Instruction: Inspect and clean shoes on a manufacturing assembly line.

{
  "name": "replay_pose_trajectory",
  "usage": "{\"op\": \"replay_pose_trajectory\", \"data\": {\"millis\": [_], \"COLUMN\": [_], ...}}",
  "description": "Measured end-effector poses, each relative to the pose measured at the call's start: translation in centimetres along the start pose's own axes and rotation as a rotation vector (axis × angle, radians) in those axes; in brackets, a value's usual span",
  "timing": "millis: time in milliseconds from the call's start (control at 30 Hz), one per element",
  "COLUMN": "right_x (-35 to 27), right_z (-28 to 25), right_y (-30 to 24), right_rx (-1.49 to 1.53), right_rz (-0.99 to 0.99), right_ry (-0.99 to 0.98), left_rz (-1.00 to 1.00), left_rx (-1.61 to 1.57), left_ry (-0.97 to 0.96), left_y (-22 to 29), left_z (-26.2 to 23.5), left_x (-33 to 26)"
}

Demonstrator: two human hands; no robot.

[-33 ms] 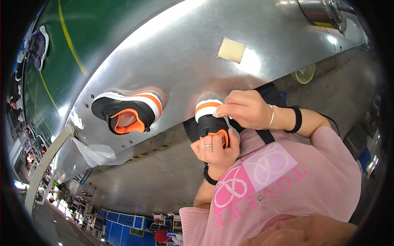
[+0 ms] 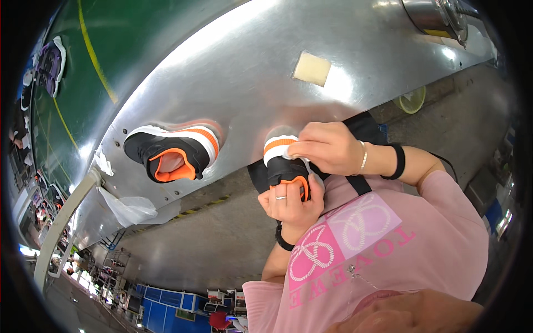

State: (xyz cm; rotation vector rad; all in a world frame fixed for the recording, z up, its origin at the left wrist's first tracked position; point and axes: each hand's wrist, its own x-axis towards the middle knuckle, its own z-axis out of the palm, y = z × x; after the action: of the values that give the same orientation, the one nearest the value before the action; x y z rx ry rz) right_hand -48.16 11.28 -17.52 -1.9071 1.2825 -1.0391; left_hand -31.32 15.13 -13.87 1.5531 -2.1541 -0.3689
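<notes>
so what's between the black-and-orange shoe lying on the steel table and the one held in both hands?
Nothing: head view shows bare shiny steel table between the lying shoe and the held shoe.

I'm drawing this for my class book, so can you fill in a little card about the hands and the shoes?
Left hand: grips the held shoe from below, with a ring on one finger
Right hand: pinches the white and orange end of the held shoe
Held shoe: black with orange lining, by the table's edge
Second shoe: same colours, lying on the metal table
Also on table: pale square pad
At table's edge: clear plastic bag
Far left: another shoe on a green surface
</notes>
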Motion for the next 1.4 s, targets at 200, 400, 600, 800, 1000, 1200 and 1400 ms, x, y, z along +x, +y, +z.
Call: {"op": "replay_pose_trajectory", "data": {"millis": [200, 400, 600, 800, 1000, 1200, 1400], "right_x": [0.8, -0.9, 1.2, -0.4, 1.9, 1.4, 3.1], "right_z": [0.8, -0.3, 0.5, -0.3, 0.3, -1.4, -0.8], "right_y": [-0.1, -0.4, -0.5, -0.4, -0.3, 0.8, 1.4], "right_rx": [0.052, -0.005, 0.053, 0.039, 0.081, 0.08, 0.097], "right_rz": [-0.01, 0.061, 0.094, 0.166, 0.114, 0.126, -0.003], "right_ry": [0.047, 0.041, 0.074, 0.042, 0.015, -0.086, -0.13], "left_rz": [-0.018, -0.022, -0.036, -0.02, -0.03, -0.011, -0.014], "left_rx": [-0.042, -0.024, -0.025, -0.01, -0.049, -0.021, -0.026], "left_ry": [-0.014, -0.01, -0.009, -0.026, -0.001, -0.016, -0.01], "left_y": [0.1, 0.3, 0.3, 0.2, 0.1, 0.0, 0.0], "left_z": [0.2, 0.0, 0.3, 0.1, 0.3, 0.1, 0.1], "left_x": [0.2, 0.1, 0.0, 0.0, 0.0, 0.3, 0.3]}}
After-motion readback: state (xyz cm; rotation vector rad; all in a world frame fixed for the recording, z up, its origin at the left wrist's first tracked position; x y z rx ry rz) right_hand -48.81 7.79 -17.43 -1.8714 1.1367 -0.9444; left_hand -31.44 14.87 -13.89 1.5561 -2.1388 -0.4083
